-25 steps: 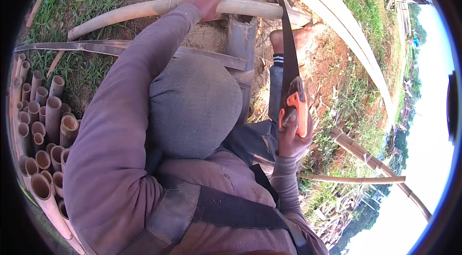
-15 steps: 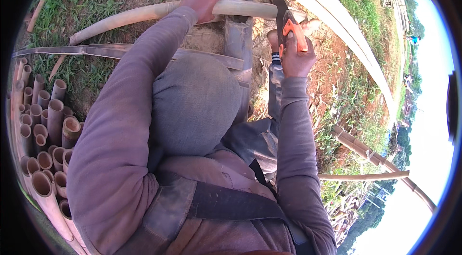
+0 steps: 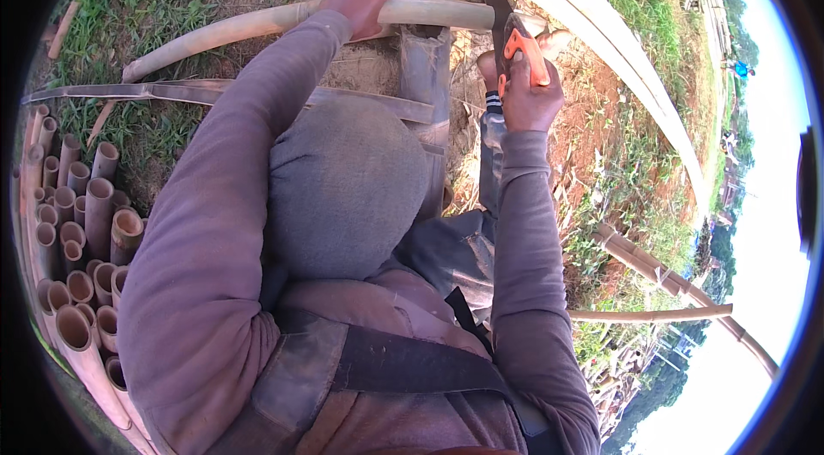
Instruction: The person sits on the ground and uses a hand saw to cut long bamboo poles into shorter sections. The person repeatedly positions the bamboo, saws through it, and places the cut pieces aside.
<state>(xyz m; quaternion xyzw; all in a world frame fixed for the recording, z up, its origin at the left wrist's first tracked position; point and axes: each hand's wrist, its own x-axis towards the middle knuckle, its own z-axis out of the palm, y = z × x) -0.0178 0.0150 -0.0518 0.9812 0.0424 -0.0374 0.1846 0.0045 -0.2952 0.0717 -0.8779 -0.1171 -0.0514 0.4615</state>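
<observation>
A pale bamboo pole [image 3: 240,25] lies crosswise over a thick grey bamboo beam [image 3: 425,69]. Wrapped over the pole, just left of the beam, my left hand [image 3: 357,10] grips it from above. In my right hand [image 3: 532,96] is a handsaw [image 3: 527,56] with an orange handle, my fingers closed round the grip. Its dark blade stands across the pole near the right end, pointing away from me; the blade touches or enters the bamboo there. A bare foot [image 3: 487,69] is close by the saw, partly hidden behind it.
At left stands a stack of cut bamboo tubes [image 3: 79,286], open ends up. Long pale bamboo strips [image 3: 601,51] curve along the right. A flat split strip [image 3: 193,92] lies nearer than the pole. Bamboo rails [image 3: 652,314] cross at lower right. My bent knee [image 3: 348,189] fills the middle.
The saw and my right hand have shifted slightly nearer to me along the cut. My left hand keeps its place on the pole.
</observation>
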